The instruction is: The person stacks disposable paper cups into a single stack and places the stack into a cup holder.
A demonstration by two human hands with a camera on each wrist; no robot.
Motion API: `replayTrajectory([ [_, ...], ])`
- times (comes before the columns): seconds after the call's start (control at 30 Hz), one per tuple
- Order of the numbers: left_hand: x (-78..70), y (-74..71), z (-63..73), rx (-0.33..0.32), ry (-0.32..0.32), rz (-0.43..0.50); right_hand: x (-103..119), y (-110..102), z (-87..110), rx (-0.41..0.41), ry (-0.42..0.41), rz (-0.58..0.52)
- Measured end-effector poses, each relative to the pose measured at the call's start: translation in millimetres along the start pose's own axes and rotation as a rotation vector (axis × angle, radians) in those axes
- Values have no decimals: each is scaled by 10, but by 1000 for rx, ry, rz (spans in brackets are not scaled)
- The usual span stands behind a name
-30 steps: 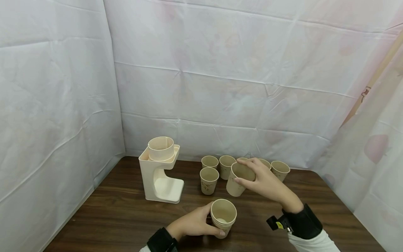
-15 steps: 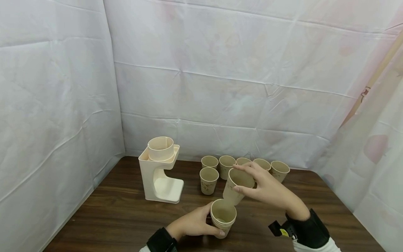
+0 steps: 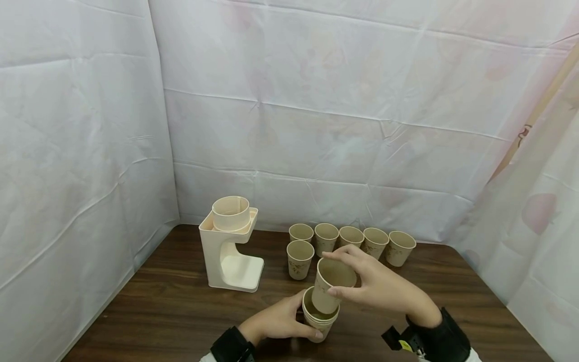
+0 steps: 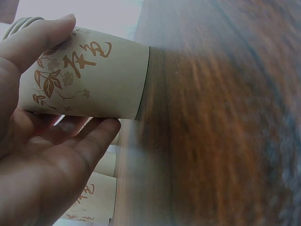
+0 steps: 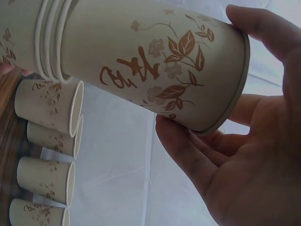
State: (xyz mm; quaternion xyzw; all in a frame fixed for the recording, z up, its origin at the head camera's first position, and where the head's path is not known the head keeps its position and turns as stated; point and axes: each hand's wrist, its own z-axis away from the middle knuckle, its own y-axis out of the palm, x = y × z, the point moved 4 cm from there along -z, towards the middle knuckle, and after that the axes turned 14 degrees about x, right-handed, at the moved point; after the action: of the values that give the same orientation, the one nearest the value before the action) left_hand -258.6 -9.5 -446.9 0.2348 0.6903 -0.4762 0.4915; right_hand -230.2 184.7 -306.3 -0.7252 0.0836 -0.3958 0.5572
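A short stack of beige paper cups [image 3: 322, 326] stands near the table's front, its nested rims plain in the right wrist view. My left hand [image 3: 284, 319] grips its side, fingers and thumb around the printed wall [image 4: 103, 75]. Above it, my right hand [image 3: 377, 282] holds another paper cup [image 3: 326, 295] near the rim between thumb and fingers. That cup [image 5: 155, 61] is tilted, and its lower end sits inside the stack's mouth. Brown leaves and lettering decorate both. The held cup's base is hidden inside the stack.
Several more paper cups [image 3: 375, 241] stand upright in a row at the back, with one cup [image 3: 299, 261] in front at its left end. A cream-coloured stand [image 3: 212, 251] with a round holder on top is at the left. White curtains hang behind the wooden table [image 3: 181, 311].
My right hand has brought its cup toward me, left and down, from beside the stack into the stack's mouth. My left hand and the stack have stayed in place.
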Motion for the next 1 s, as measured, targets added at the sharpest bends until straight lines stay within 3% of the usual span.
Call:
replayTrajectory([
  [0.3,31,4,-11,11,-19,-3,28,134,-56,65,-26,3],
  [0.57,41,-5,1,-1,-44,-34,9,251,-86,73,-21,63],
  [1.0,26,1,8,-4,-25,8,-51,381,-116,95,-35,37],
])
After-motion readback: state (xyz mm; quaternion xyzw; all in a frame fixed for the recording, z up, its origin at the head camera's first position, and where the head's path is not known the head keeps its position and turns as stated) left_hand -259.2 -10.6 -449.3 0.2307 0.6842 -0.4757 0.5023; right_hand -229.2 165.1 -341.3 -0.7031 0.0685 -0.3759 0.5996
